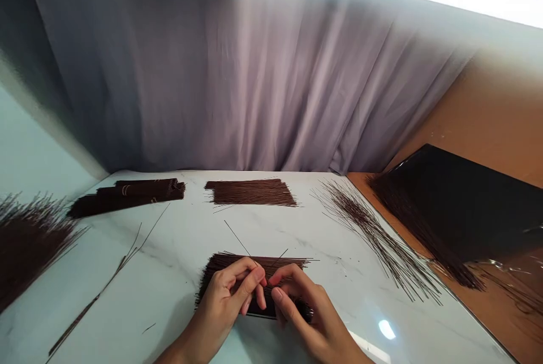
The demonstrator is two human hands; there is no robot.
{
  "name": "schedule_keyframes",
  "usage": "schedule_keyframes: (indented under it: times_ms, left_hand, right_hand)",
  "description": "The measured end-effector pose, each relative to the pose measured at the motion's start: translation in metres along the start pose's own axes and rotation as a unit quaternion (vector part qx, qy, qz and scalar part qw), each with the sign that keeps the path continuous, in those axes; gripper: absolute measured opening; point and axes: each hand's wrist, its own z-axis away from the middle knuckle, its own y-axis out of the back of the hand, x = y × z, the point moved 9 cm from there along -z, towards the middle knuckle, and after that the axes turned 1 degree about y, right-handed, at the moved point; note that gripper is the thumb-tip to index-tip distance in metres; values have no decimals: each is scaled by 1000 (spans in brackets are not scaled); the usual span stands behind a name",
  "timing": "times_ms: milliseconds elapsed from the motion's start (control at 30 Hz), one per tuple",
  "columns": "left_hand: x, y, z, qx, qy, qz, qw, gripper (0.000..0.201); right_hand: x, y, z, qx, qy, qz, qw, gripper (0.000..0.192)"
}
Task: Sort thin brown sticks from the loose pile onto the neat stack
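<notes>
A flat pile of thin dark brown sticks (220, 266) lies on the white marble table (178, 251) right in front of me. My left hand (231, 296) rests on the pile and pinches a single stick (237, 239) that points up and away to the left. My right hand (303, 307) lies on the pile's right part, fingertips meeting those of the left hand, pinching another thin stick (280, 255) that angles up to the right.
A neat stick layer (250, 192) lies at the back middle and tied bundles (127, 194) at the back left. Loose sticks fan out at the right (373, 234) and left edge (29, 239). A large dark heap (458, 205) sits on the brown surface at right. A grey curtain hangs behind.
</notes>
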Motion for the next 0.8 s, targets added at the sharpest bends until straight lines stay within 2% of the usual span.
schedule_keyframes:
  times_ms: [267, 400, 500, 600, 700, 800]
  left_hand:
    - [-11, -2, -1, -2, -10, 4, 1000, 40]
    - [-13, -2, -2, -6, -6, 5, 1000, 43]
    - [-7, -6, -2, -54, 1, 1, 999, 45]
    - [4, -14, 5, -140, 7, -36, 990, 38]
    - [11, -21, 16, -212, 11, -152, 965, 29]
    - [14, -22, 19, -226, 7, -275, 935, 28]
  right_hand:
    - [9, -5, -1, 1, -18, -25, 1000, 35]
    - [7, -2, -3, -10, -5, -16, 1000, 38]
    - [2, 6, -2, -11, -16, -23, 1000, 40]
    - [-10, 19, -1, -26, -41, 8, 999, 33]
    - [-35, 27, 0, -84, 13, 96, 992, 23]
    - [-50, 30, 2, -103, 75, 189, 974, 18]
